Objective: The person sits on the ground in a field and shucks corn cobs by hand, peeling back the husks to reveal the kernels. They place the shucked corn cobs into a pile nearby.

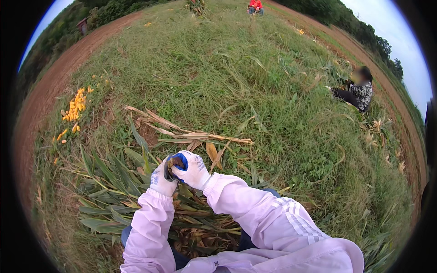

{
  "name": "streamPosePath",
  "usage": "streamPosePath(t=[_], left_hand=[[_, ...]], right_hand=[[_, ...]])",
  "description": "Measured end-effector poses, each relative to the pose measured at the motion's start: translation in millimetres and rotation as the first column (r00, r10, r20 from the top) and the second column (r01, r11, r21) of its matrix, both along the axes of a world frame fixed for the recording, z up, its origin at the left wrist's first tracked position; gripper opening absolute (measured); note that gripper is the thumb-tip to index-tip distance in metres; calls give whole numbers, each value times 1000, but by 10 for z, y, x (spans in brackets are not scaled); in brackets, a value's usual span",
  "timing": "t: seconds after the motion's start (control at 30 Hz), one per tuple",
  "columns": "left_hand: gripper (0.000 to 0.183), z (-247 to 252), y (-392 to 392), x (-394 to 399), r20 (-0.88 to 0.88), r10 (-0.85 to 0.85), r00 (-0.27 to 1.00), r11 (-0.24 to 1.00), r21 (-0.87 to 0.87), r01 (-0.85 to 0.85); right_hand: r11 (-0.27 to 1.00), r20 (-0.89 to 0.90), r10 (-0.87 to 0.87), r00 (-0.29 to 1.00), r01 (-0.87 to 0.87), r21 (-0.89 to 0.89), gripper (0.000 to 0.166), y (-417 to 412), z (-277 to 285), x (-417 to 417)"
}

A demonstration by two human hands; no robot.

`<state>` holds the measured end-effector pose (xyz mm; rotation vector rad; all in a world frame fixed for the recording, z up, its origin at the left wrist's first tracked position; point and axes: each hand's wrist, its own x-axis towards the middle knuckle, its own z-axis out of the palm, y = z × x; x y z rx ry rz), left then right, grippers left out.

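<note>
My left hand (164, 181) and my right hand (191, 169), both in white work gloves with blue palms, meet over a heap of cut corn stalks (116, 184). Between them they grip a small brown, husk-like piece (175, 163), probably the tip of a corn ear; the fingers hide most of it. Green and dry leaves lie below the hands, between my knees. Just beyond the hands, a dry corn stalk (218, 136) with withered leaves rests on the grass.
A pile of yellow corn cobs (76, 105) lies on the grass at the left. One person (360, 90) sits at the right near more stalks and husks (377, 126). Another person in red (255, 6) is far ahead. Bare brown soil (51, 85) borders the grass.
</note>
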<state>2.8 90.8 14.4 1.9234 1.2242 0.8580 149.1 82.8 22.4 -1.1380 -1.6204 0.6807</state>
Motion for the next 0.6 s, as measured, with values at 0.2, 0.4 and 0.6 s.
streamPosePath(t=[0.2,0.4,0.6], left_hand=[[53,51,3,-33,-7,59,998,977,208,-56],[43,30,60,-99,-37,159,987,920,367,-134],[32,130,70,-129,-313,132,941,959,280,-41]], right_hand=[[967,-621,-23,784,-141,-214,13,69,-148,-86],[920,-540,-133,831,-99,-380,11,95,-105,-33],[940,-213,-19,977,-55,-336,21,133,-188,29]])
